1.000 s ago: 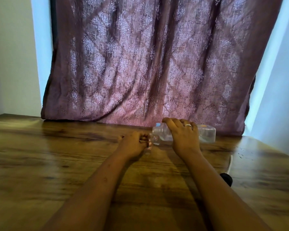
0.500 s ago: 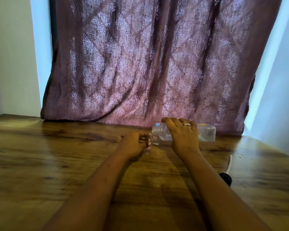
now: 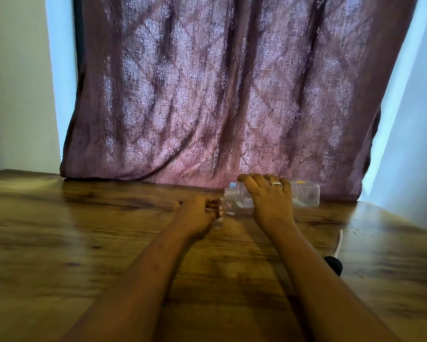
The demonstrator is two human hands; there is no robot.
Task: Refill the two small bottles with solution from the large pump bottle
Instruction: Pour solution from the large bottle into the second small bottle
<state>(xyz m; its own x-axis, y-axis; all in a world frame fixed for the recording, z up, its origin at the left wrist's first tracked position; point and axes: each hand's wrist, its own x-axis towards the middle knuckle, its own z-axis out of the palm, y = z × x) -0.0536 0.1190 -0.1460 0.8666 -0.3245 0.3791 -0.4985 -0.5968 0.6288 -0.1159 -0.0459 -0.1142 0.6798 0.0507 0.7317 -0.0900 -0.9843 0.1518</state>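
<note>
Pouring step, judged: large bottle (image 3: 306, 195) tipped sideways at far right of table (image 3: 84, 243), gripped by right hand (image 3: 269, 201); neck just beside small bottle (image 3: 218, 219), held in curled left hand (image 3: 197, 213). Next: steady tilt, mouths aligned.

The curtain (image 3: 219, 95) is hanging to the tabletop's (image 3: 71, 243) far edge, closing off the rear. The large bottle (image 3: 306, 196), lying sideways under the right hand (image 3: 269, 201), is blocking the far right. The left hand (image 3: 197, 213) is gripping the small bottle (image 3: 218, 218) at its mouth. A black object (image 3: 333, 265) and a white cable (image 3: 339, 240) are occupying the right side. Bare wood is showing leftward and between the forearms.
</note>
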